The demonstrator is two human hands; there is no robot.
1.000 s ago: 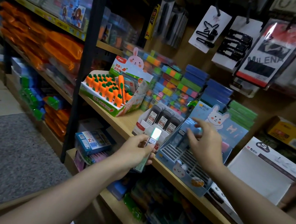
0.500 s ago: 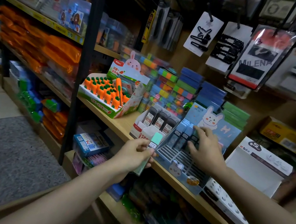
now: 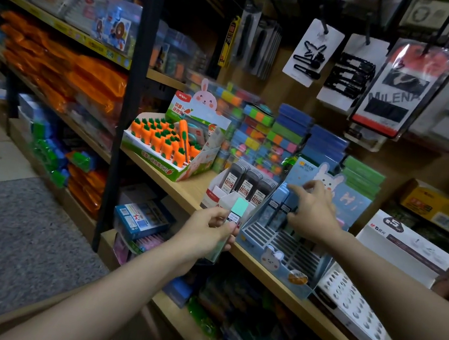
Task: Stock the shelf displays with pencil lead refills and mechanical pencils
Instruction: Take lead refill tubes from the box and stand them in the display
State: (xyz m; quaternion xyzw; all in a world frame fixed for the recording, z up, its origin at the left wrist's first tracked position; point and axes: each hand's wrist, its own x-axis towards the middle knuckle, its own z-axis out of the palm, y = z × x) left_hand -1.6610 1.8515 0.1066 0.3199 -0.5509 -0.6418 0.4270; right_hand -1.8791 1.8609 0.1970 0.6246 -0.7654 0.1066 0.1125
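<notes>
So here's the deal: my left hand (image 3: 205, 231) has its fingers and thumb wrapped around a slim mint-green-capped lead refill case (image 3: 235, 218), held roughly upright with the cap tilted up and a bit to the right. It's hovering just in front of the wooden shelf edge (image 3: 185, 190), between the white box of dark grey lead refill tubes (image 3: 247, 185) and the light blue bunny-print slotted display stand (image 3: 287, 249).

My right hand (image 3: 313, 212) is already over that blue stand, fingers loosely spread and resting on the pale blue refill cases (image 3: 284, 199) standing in its back rows. Can't tell if it's actually pinching one or just nudging them.

What matters: the empty slots sit to the right of and slightly below the case, with the slot rows running back into the shelf. The left hand is holding the piece, but the right is nearer the slots, so I'd guess a hand-over or a short rightward reach comes next, keeping the case's long axis upright to drop in.
</notes>
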